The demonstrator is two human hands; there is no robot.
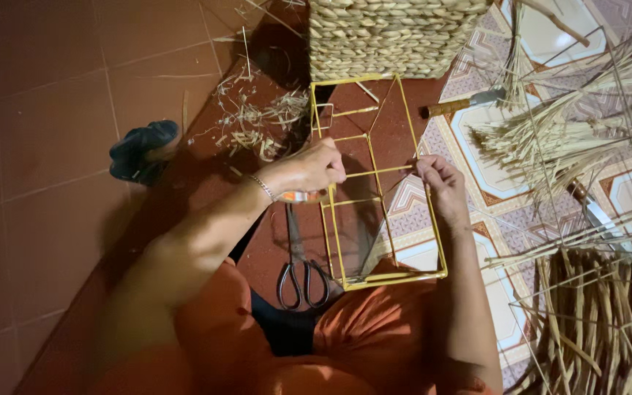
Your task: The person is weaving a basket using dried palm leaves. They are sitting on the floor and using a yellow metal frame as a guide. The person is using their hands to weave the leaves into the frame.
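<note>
A yellow wire box frame (404, 278) rests on my lap, its far end reaching toward a woven basket (389, 36). My left hand (312, 168) pinches a crossbar on the frame's left side; a thin bracelet circles that wrist. My right hand (440, 179) grips the frame's right rail at the same crossbar. A thin pale strand runs between the two hands along the bar.
Black-handled scissors (301, 274) lie on the red tile floor beside my knee. Straw scraps (257, 124) litter the floor. Bundles of dried reed (572, 139) and darker strips (608, 322) lie right, with a knife (469, 102), on a patterned mat. Dark sandals (140, 150) sit left.
</note>
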